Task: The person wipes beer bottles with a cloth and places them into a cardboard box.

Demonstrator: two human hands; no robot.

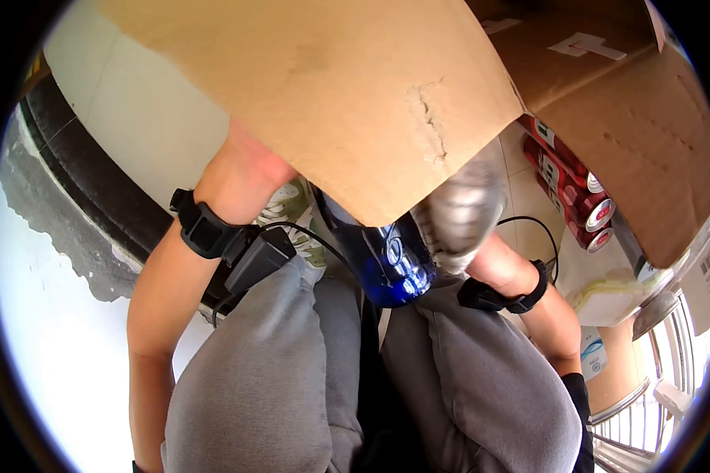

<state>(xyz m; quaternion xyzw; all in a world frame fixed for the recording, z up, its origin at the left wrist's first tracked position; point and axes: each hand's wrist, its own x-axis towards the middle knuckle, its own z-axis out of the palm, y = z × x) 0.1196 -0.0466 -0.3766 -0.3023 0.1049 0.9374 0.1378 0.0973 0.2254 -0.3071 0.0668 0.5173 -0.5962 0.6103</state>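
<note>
A large cardboard flap (315, 87) hangs across the upper middle, over part of both hands' space. My left hand (262, 162) goes behind it; only the wrist and heel of the hand show, so its fingers are hidden. Below the flap's lower corner, a shiny dark blue bottle (393, 272) stands out between my knees, its upper part covered. My right hand (487, 260) is at the right of the bottle, beside a motion-blurred grey-and-white shape (465, 209) whose kind I cannot make out. The right fingers are not distinguishable, and whether either hand touches the bottle is hidden.
Several red cans (569, 189) lie at the right under another part of the cardboard box (631, 126). A black cable (556, 244) curves across the floor near my right wrist. A green-and-white shoe (292, 213) is behind my left knee. A wire rack (643, 414) stands at lower right.
</note>
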